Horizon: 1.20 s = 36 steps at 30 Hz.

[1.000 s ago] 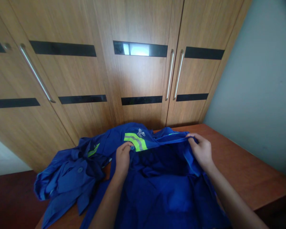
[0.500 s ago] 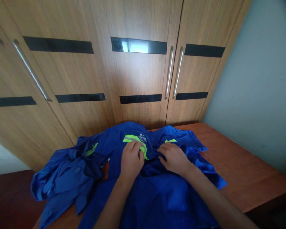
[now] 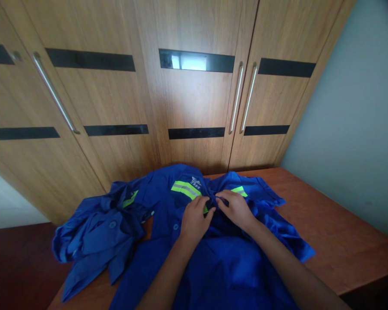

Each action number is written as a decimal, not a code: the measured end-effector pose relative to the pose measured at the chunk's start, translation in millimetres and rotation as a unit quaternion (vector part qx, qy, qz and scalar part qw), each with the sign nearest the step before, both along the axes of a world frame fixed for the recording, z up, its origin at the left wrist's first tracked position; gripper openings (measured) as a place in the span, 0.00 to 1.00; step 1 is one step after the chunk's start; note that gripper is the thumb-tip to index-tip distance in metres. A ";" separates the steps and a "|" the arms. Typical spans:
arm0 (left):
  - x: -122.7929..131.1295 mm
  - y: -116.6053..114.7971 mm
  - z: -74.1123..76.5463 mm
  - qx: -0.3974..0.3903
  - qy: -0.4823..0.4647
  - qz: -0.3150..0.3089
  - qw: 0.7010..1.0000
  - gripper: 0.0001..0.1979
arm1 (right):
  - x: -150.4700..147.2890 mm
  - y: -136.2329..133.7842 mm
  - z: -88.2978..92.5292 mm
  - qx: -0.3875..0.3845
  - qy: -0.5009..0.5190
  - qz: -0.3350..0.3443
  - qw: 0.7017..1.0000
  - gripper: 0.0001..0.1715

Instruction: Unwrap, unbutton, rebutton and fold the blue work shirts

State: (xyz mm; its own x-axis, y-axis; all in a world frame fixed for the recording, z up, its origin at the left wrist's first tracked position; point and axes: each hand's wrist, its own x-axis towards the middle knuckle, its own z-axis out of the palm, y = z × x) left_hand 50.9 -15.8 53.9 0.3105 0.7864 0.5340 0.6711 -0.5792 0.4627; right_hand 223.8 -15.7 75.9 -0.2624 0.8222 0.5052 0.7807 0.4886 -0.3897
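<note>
A blue garment [image 3: 213, 267] with yellow-green reflective strips and a white print lies spread in the centre and runs down to the bottom edge. My left hand [image 3: 195, 218] is closed on its fabric, just below the left chest strip. Close beside it, my right hand [image 3: 235, 209] pinches the dark blue cloth near the middle of the garment. The fingertips of both hands are near each other, and what lies between them is too small to tell. On the left, crumpled blue cloth [image 3: 100, 237] with a button and a reflective strip lies in a heap.
The cloth rests on a reddish-brown wooden surface [image 3: 336, 232], whose front edge shows at the lower right. Behind stands a wooden wardrobe [image 3: 194, 99] with metal handles and black strips. A pale wall [image 3: 352, 137] rises on the right.
My left hand has moved right, toward my right hand, and its fingers have closed on the fabric. A button on the garment has come into sight. The view has shifted slightly left.
</note>
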 end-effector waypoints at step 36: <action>-79.4 15.5 51.1 -0.205 -0.714 -0.033 0.668 0.10 | 133.4 19.7 56.0 0.036 0.691 -0.175 0.701 0.12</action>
